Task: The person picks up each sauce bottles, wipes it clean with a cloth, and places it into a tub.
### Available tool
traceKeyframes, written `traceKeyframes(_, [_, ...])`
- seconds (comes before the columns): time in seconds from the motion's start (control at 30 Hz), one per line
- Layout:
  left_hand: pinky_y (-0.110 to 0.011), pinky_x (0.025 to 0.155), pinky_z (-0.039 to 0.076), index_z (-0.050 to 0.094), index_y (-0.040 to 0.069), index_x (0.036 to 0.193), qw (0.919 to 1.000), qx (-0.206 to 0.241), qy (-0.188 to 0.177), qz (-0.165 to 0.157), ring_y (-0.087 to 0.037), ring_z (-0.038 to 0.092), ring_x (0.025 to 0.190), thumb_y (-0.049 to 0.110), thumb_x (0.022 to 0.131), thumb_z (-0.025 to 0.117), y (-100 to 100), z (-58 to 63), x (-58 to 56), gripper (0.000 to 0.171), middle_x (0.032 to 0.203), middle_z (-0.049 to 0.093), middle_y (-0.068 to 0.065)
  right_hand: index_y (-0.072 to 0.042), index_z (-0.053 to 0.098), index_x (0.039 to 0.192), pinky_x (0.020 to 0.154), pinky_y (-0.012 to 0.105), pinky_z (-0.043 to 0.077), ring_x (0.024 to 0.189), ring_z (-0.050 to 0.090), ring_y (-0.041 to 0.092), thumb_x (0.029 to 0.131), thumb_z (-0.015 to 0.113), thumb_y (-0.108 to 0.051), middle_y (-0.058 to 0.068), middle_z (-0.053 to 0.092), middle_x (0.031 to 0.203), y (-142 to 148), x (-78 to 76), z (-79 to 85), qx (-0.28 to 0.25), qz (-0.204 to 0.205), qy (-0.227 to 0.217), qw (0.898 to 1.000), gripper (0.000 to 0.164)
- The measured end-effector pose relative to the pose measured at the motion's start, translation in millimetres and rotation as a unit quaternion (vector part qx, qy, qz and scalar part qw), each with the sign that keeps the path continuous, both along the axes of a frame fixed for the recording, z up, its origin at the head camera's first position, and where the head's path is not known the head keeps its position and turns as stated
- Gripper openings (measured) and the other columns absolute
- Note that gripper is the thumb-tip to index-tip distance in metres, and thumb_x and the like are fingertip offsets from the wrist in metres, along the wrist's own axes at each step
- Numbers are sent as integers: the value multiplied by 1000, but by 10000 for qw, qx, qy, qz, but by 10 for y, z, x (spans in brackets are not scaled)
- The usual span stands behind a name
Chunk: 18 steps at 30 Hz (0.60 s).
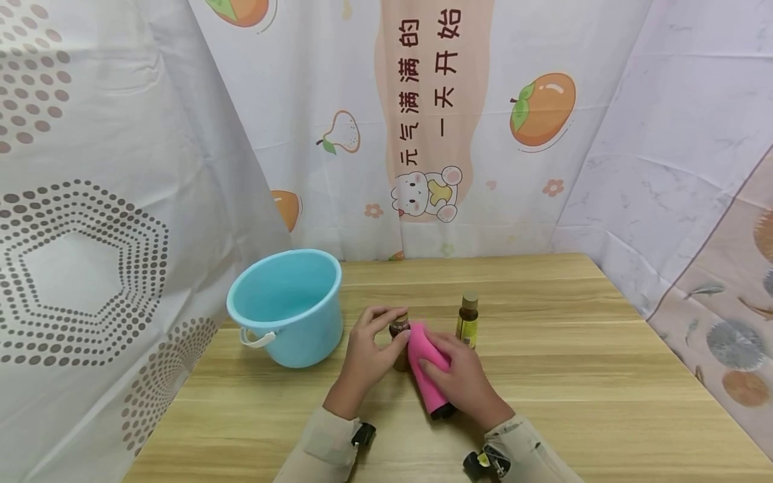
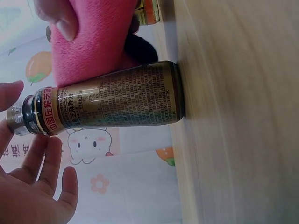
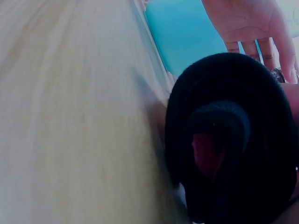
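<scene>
Two holds: your left hand (image 1: 370, 350) pinches the bottle (image 2: 124, 98), your right hand (image 1: 464, 376) clutches pink cloth (image 1: 426, 381); prevent tipping left.

This seems a makeshift booth, with printed cloths (image 1: 338, 188) hung around 3 sides of a wood-grain table (image 1: 574, 389).

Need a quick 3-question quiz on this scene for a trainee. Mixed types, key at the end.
1. Multiple choice. The right hand holds:
A) the bucket handle
B) the pink roll
C) a bottle cap

2. True or false: in the head view, the blue bucket stands right of the yellow-labelled bottle.

3. Fill in (cap or base): the left hand has its thumb and fingers at the ____ end of the brown bottle.

Key:
1. B
2. False; the blue bucket stands left of the yellow-labelled bottle.
3. cap
</scene>
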<state>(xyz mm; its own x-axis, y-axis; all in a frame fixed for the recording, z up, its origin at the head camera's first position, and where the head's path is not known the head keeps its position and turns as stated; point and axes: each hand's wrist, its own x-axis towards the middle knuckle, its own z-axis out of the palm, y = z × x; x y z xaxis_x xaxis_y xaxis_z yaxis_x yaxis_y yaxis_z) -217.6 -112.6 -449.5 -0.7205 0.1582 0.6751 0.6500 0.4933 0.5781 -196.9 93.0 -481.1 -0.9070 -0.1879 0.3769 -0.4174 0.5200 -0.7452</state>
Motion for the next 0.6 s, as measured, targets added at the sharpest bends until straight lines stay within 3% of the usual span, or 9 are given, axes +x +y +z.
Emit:
traceKeyframes(0.17, [-38, 92, 55, 73, 27, 129, 9999, -20, -102, 53, -14, 61, 117, 27, 95, 77, -3, -6, -9, 34, 125, 60, 2, -15, 62, 144, 98, 43, 57, 118, 66, 18, 92, 80, -23, 4, 68, 134, -5, -8, -7, 184, -50, -228, 9996, 56])
traceKeyframes(0.4, [-39, 96, 56, 73, 26, 131, 9998, -84, -135, 131, -13, 61, 116, 26, 98, 75, -1, 2, -2, 33, 123, 60, 1, -11, 63, 143, 87, 37, 57, 105, 65, 15, 93, 79, -25, 9, 69, 133, -8, -18, 2, 384, -83, -635, 9972, 54])
traceKeyframes(0.6, [-40, 95, 57, 73, 26, 130, 9996, -138, -126, 229, -11, 63, 112, 24, 97, 75, 1, 0, 0, 33, 121, 61, 3, -11, 63, 143, 87, 36, 57, 106, 66, 15, 92, 79, -25, 10, 68, 134, -6, -13, -7, 448, -86, -584, 9973, 55])
